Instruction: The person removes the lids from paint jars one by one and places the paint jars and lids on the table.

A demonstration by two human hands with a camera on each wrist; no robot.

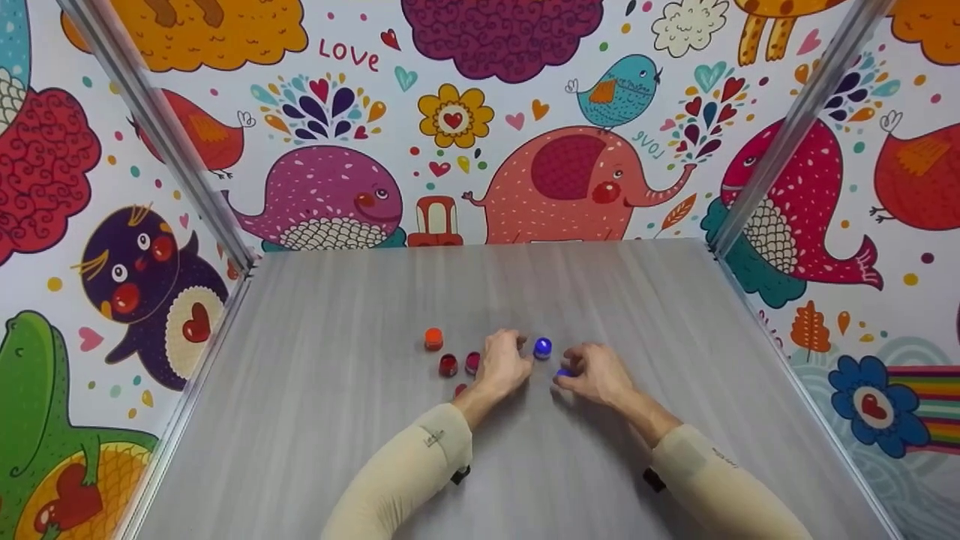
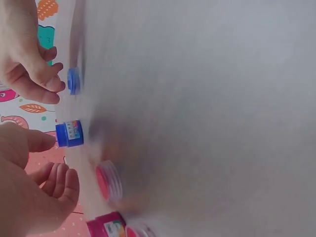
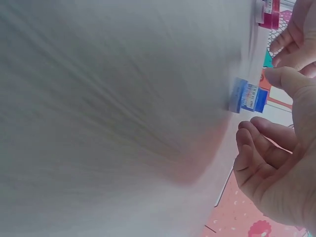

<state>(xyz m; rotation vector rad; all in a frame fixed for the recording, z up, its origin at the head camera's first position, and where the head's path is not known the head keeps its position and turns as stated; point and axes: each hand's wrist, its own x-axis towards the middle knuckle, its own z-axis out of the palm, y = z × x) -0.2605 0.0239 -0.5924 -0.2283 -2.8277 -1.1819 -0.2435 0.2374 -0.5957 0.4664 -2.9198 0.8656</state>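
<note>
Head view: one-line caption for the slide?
Two hands, left hand and right hand, work either side of a small blue jar on a grey table, red jars nearby.

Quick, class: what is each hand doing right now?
Left hand: fingers loosely curled, holding nothing, beside the blue pot.
Right hand: at the blue lid; grip cannot be told.

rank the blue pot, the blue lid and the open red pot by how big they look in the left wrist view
1. open red pot, though blur makes its edges unsure
2. blue pot
3. blue lid, seen edge-on beside the right hand
</note>
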